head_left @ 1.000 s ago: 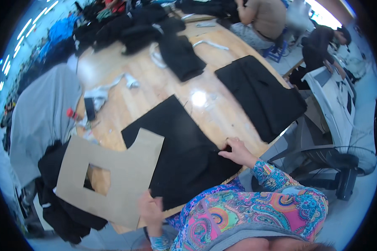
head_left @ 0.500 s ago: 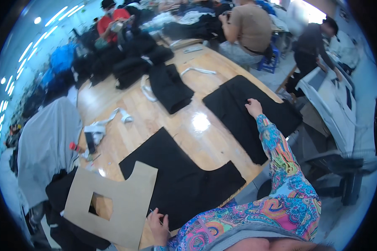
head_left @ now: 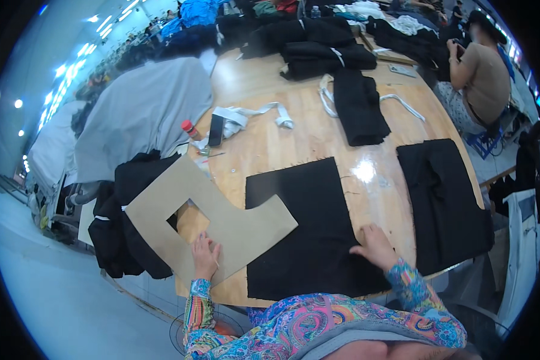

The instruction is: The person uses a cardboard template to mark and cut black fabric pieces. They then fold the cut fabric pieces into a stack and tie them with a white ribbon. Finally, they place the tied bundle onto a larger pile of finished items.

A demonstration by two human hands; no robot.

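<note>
A beige cardboard pattern piece (head_left: 234,231) with a square cut-out lies tilted across the left part of a black fabric panel (head_left: 309,258). My left hand (head_left: 205,259) grips the pattern between its lower edge and the cut-out, fingertips at the opening. Something thin and pale shows beside that hand, too small to name. Over the right edge of the panel is my right hand (head_left: 378,247), thumb spread from the fingers and nothing visible in it. A second black fabric piece (head_left: 447,204) lies folded farther right.
A folded black bundle (head_left: 360,108) with white ties lies at the back of the wooden table (head_left: 306,135). White strips (head_left: 240,120), a dark phone-like object (head_left: 216,130) and a red-capped bottle (head_left: 189,129) lie left. Grey cloth (head_left: 144,120) covers something there. A person (head_left: 483,78) sits far right.
My view has turned left. My right hand has come from the far right fabric to the nearer panel. My left hand has shifted from the pattern's side to its cut-out, and the pattern has turned.
</note>
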